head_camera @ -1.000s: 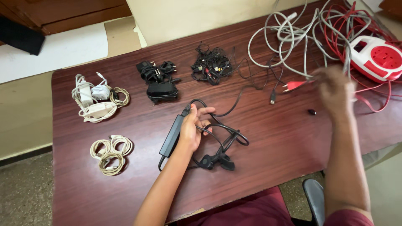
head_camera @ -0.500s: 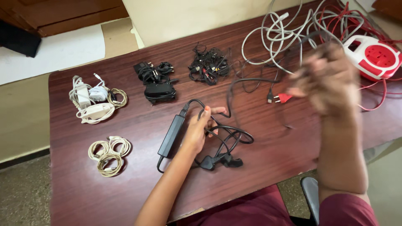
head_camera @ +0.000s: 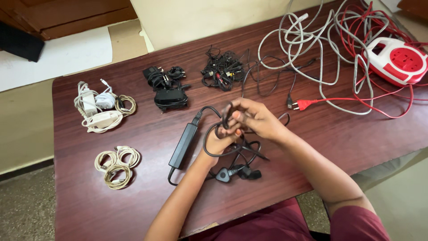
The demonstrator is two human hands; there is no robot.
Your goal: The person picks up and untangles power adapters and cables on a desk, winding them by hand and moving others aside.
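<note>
Both closed on the black cable (head_camera: 223,145) above the middle of the bench (head_camera: 312,143): left hand (head_camera: 219,142) gripping its loops, right hand (head_camera: 254,119) pinching a strand. Black power brick (head_camera: 183,145) flat just left, plug (head_camera: 223,174) below.

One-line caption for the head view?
Both hands, left and right, loop a black adapter cable over a wooden table.

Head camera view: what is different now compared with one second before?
The right hand came back from the grey and red cable tangle and now pinches the thin black cord beside the left hand, which keeps holding its loops. The long black power adapter, white chargers and beige cable coils stayed in place.
</note>
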